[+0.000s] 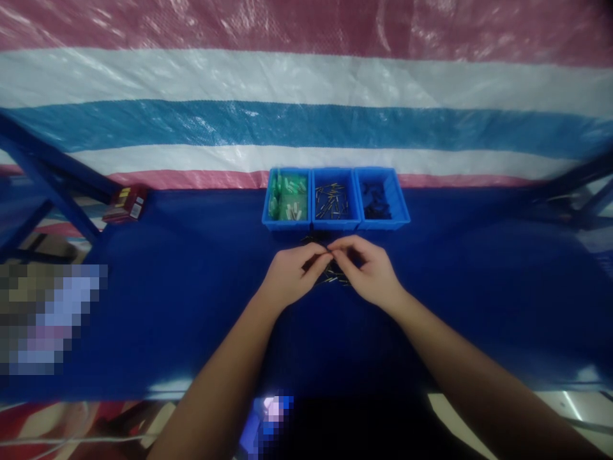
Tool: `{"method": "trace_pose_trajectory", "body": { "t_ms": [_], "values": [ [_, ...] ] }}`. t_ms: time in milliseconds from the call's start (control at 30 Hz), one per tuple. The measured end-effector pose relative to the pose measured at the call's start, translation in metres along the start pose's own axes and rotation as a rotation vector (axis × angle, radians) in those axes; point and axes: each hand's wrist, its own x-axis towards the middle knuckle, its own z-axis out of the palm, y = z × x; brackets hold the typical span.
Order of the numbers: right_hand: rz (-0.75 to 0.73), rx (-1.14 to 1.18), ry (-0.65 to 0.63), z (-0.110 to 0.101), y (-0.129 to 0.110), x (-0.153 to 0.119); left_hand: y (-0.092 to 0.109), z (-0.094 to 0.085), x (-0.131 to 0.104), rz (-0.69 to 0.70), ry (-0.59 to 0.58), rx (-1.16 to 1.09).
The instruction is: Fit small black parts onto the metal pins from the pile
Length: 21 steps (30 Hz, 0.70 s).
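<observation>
My left hand and my right hand meet fingertip to fingertip over the blue table, both closed in a pinch. Whatever sits between the fingertips is too small and dark to name. Below and behind the fingers lies a loose pile of thin metal pieces, partly covered by my hands. Just beyond stand three blue bins side by side. The left bin has small clear and whitish pieces on green. Thin brass-coloured pins fill the middle bin. Dark small parts lie in the right bin.
A dark red box rests at the table's far left corner. Blue metal frame legs rise at the left, with another at the right. A striped plastic sheet hangs behind the blue table.
</observation>
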Motion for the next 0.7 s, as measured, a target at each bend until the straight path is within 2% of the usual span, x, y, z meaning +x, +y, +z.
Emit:
{"method": "trace_pose_trajectory", "body": {
  "t_ms": [233,467,700],
  "values": [
    [-0.016,0.084,-0.053,-0.001,-0.0013,-0.0009,-0.0004,-0.0001,0.0005,0.018,0.03,0.019],
    [0.021,0.089,0.0,0.0006,0.0008,-0.0013,0.0006,0.0003,0.0004,-0.003,0.033,0.021],
    [0.063,0.092,-0.016,-0.0008,0.0004,-0.002,0.0007,0.0024,-0.0007,-0.027,0.053,-0.031]
  ]
}}
